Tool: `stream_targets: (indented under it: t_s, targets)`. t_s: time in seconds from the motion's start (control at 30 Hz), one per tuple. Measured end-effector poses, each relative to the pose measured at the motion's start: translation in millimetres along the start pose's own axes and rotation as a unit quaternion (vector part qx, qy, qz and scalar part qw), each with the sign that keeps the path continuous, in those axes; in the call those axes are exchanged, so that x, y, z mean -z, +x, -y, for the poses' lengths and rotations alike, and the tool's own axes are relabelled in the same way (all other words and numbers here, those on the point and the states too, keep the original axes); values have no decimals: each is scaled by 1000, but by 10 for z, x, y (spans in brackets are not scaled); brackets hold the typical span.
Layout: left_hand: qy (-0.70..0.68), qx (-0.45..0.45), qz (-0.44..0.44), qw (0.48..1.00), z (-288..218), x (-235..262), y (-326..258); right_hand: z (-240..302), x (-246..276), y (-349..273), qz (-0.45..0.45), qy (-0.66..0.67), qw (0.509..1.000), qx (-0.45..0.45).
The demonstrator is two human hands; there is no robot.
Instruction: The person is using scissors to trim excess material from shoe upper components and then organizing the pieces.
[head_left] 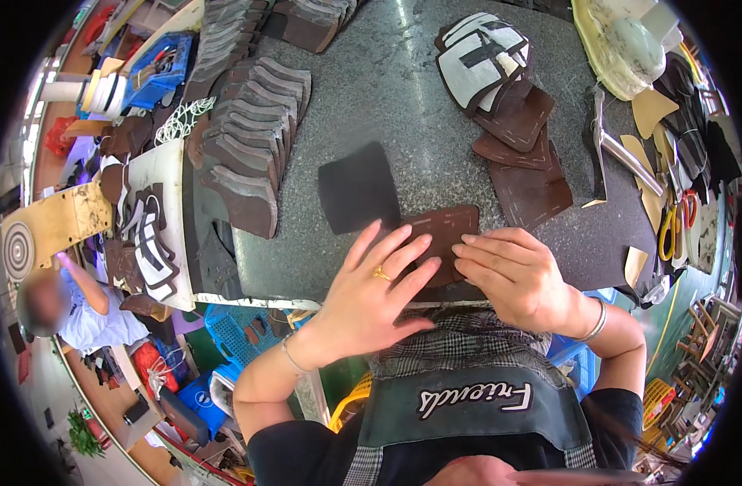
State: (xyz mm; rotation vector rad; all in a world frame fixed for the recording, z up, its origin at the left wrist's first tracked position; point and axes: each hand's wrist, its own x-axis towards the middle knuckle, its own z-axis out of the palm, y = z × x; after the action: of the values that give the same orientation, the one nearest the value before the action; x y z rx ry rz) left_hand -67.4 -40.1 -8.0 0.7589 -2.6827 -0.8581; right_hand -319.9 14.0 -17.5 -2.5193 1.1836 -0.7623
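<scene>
A brown leather piece (pixel 453 228) with pale stitch-like marks lies flat at the near edge of the dark speckled worktop (pixel 338 105). Spread fingers of my left hand (pixel 379 283) rest on its left side, a yellow ring on one finger. At the piece's right edge, my right hand (pixel 523 279) has its fingers pressed together and closed on the leather; the thumb is mostly hidden. Just beyond my left fingertips lies a black four-sided piece (pixel 359 188). Similar brown pieces (pixel 541 190) overlap to the right, below a pile of white-and-black cut pieces (pixel 484 61).
Long overlapping rows of dark brown pieces (pixel 249 158) cover the worktop's left side. On the right are a metal tube (pixel 631 162) and yellow-handled scissors (pixel 669 233). A blue crate (pixel 240 334) sits below the edge. Another person (pixel 99 304) works at far left.
</scene>
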Motion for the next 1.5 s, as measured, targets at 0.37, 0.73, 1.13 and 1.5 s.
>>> stream_targets:
  t_s: [0.37, 0.73, 1.13, 1.5]
  targets:
    - [-415, 239, -76, 875, -299, -19, 87, 207, 143, 130, -51, 489, 823, -286]
    - [-388, 150, -270, 868, -235, -241, 175, 200, -68, 213, -157, 407, 841, -319]
    - [-251, 146, -309, 906, -272, -98, 344, 274, -76, 242, -129, 444, 811, -357]
    - [-25, 63, -218, 974, 180, -202, 387, 150, 150, 263, -341, 123, 884, -295]
